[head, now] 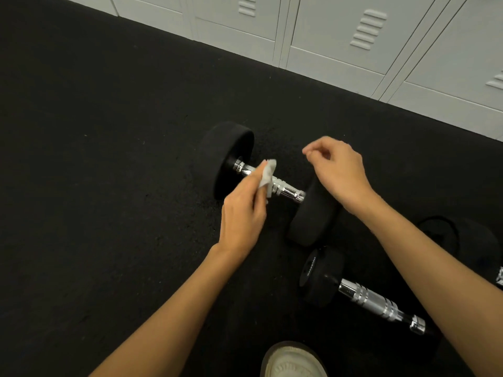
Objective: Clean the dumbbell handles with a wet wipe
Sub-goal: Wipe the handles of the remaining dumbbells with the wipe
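Two dumbbells on the floor (109, 186), one handle (288, 190) under the wet wipe (268, 174).

Grey lockers (353, 36) are seen bordering the black floor at 1 o'clock. The far dumbbell (228, 148) is laid at centre, its chrome handle running from 10 to 4 o'clock; a second dumbbell (324, 276) is laid at 4 o'clock, its handle judged not yet wiped. The left hand (242, 213) is the nearer one. The wet wipe is pinched in its grip and laid on the handle's 10 o'clock half, so the uncovered stretch lies toward 4 o'clock from the grip, along the axis. The right hand (340, 175) is held above the 4 o'clock head, fingers loosely curled, nothing held.
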A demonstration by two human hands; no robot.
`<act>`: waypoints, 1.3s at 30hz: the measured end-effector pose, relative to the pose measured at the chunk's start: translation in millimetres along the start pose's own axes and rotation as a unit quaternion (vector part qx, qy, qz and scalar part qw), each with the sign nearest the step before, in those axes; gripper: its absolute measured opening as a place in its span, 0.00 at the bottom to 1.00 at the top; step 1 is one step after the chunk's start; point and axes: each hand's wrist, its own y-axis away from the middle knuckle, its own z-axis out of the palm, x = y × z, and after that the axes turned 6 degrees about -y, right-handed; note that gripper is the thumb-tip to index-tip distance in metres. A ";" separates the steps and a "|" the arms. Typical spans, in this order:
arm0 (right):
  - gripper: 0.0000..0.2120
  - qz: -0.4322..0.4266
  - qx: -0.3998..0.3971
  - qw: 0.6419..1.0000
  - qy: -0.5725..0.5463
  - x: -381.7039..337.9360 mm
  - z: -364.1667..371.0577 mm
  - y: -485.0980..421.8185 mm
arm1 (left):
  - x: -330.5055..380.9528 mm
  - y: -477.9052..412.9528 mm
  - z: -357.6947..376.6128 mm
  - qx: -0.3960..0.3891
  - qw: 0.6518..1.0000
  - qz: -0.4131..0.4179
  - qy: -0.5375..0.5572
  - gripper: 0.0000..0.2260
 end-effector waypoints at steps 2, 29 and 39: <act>0.07 0.053 -0.022 0.990 -0.132 -20.7 2.6 1.6 | 12.3 -16.3 0.4 0.038 0.999 -0.014 0.018 0.16; 0.11 0.116 -0.188 0.975 -0.019 -19.5 89.4 -56.4 | -39.5 -82.5 -40.4 -0.117 0.956 -0.248 -0.106 0.26; 0.13 0.066 -0.237 0.969 0.035 -27.5 95.0 -54.1 | -44.9 -81.8 -40.2 -0.109 0.958 -0.243 -0.106 0.25</act>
